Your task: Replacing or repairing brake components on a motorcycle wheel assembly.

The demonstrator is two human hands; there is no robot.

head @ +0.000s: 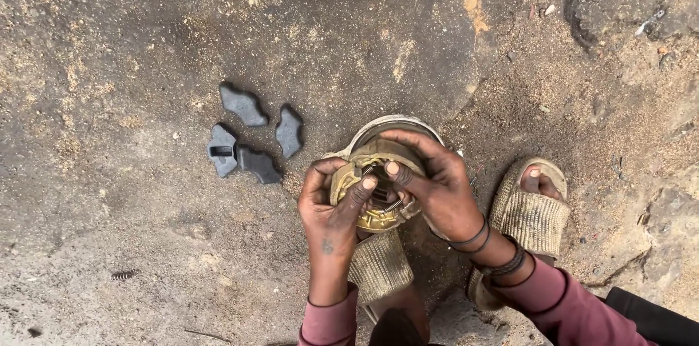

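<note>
Both my hands grip a round, brass-coloured metal part (pixel 375 216) with small coil springs on its face, held just above the ground over a pale round drum (pixel 393 126). My left hand (pixel 331 204) clasps its left side, thumb pressing on top. From the right, my right hand (pixel 431 182) wraps over the upper edge, its thumb pressing near the centre. Black bands circle the right wrist.
Several dark grey rubber blocks (pixel 251 135) lie on the dirt to the left of the hands. My feet are in woven sandals, one below the part (pixel 378 266) and one to the right (pixel 531 211). A small spring (pixel 122 274) lies on the dirt at lower left.
</note>
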